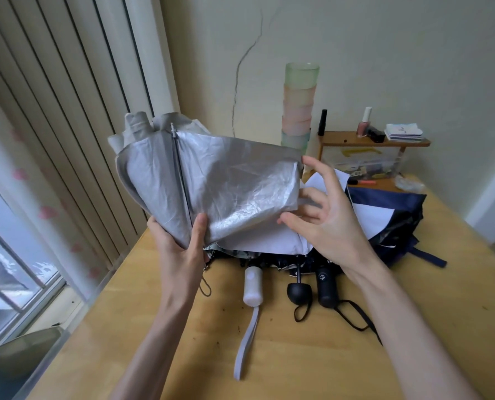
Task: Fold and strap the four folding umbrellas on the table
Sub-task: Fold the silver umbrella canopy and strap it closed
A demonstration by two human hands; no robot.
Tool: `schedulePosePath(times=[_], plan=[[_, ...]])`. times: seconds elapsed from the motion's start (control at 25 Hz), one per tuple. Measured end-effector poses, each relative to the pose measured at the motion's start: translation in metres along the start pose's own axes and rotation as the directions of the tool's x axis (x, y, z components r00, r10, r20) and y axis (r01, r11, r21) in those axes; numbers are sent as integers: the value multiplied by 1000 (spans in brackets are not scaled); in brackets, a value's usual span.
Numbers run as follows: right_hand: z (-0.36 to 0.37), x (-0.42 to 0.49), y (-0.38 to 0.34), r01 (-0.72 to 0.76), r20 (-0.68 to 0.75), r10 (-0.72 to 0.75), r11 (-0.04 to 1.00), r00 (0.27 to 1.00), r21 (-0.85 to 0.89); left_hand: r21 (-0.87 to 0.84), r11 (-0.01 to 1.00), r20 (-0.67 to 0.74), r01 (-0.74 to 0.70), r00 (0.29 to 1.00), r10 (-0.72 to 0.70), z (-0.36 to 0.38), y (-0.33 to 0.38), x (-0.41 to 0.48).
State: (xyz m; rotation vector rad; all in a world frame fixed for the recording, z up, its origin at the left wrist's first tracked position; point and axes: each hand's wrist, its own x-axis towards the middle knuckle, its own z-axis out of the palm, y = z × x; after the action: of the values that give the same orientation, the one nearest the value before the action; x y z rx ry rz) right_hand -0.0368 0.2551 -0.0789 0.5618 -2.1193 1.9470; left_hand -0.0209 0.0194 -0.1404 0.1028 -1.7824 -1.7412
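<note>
Silver umbrella held up so its cloth can be folded

The left hand grips the silver umbrella at its narrow lower end, above the table, so the panels fan upward. The right hand, fingers spread and half curled, is at the cloth's right edge, probably gathering a fold; I cannot tell if it pinches. The other umbrellas lie just behind.

Crinkled glossy silver umbrella cloth; smooth wooden table.

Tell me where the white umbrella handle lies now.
Head view, centre: the white umbrella handle lies on the table, just left of the round black handle.
</note>
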Motion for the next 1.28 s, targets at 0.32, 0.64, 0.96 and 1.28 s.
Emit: schedulePosePath(times=[0.32, 0.64, 0.96, 1.28], plan=[[6, -1, 10, 13, -11, -13, 1000, 1000, 0, -5, 1000, 7, 1, 1000, -1, 3, -2, -2], [11, -3, 8, -43, -120, 52, 996, 991, 74, 0, 1000, 1, 2, 1000, -2, 6, 0, -3], [19, -5, 4, -202, -231, 201, 979, 952, 23, 6, 1000, -42, 29, 999, -29, 10, 0, -9], [20, -8, 5, 74, -269, -145, 963, 952, -257, -106, 993, -111, 49, 992, -61, 14, 9, -13]])
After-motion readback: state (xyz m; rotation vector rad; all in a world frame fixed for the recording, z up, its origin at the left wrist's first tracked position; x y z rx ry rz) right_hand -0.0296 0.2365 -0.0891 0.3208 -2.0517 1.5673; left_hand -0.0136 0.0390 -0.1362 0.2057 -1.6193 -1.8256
